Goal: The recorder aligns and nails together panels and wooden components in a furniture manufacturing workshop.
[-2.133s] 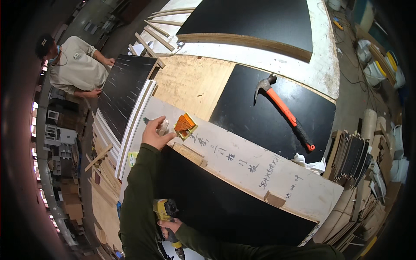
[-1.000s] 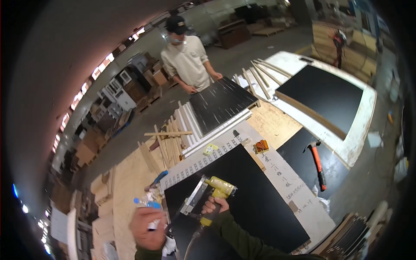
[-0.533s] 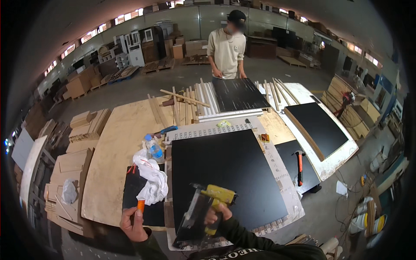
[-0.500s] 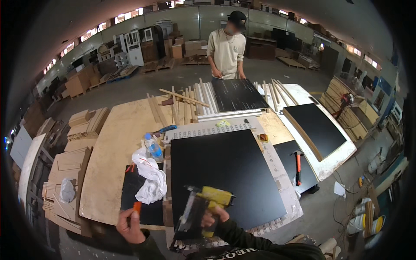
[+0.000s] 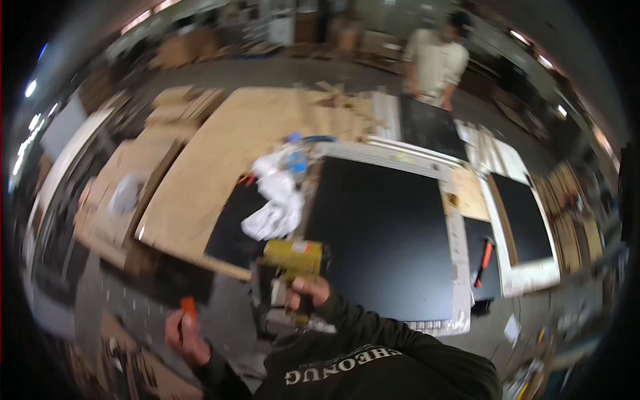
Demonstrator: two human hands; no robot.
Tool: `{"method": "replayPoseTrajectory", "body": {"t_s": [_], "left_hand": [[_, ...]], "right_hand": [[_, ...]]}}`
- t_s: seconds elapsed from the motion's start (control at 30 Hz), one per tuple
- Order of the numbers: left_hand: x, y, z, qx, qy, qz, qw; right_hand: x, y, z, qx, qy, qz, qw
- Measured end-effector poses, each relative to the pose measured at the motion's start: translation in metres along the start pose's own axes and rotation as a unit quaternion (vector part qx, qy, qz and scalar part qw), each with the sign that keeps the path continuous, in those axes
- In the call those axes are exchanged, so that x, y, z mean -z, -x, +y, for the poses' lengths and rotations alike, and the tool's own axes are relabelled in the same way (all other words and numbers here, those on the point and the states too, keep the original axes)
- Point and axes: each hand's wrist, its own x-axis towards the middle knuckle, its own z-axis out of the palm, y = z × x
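My right hand (image 5: 311, 293) is wrapped round the grip of a yellow and black nail gun (image 5: 293, 258), held near the front left corner of a large black panel (image 5: 383, 233). My left hand (image 5: 186, 339) pinches a small orange piece (image 5: 189, 307) over the floor, left of the table's front edge; its exact kind is too blurred to make out. Beyond the nail gun a crumpled white plastic bag (image 5: 275, 207) lies on a smaller black board (image 5: 235, 223). A plastic bottle with a blue cap (image 5: 296, 159) is beside the bag.
An orange-handled hammer (image 5: 485, 260) rests at the right, near another black panel (image 5: 523, 220). Behind the table stands a person (image 5: 437, 63) in a light top by a dark board (image 5: 433, 127) and wooden strips. Stacked boards (image 5: 127, 187) are at the left.
The view has swung left and blurred, shifting the table up and right. The nail gun has moved back towards me, off the panel's middle. Both hands keep their holds.
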Motion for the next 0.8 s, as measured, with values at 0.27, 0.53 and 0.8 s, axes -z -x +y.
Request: {"method": "replayPoseTrajectory", "body": {"t_s": [0.27,0.53,0.8], "left_hand": [[-0.009,0.005,0.06,-0.029,-0.011,0.03,0.999],[0.007,0.013,0.065,-0.034,-0.019,0.058,0.998],[0.007,0.012,0.062,-0.039,-0.008,0.085,0.996]], "right_hand": [[0.014,-0.056,0.052,-0.07,-0.03,-0.014,0.997],[0.015,-0.068,0.086,-0.127,-0.007,-0.074,0.989],[0.008,-0.07,0.092,-0.157,-0.047,-0.058,0.985]]}}
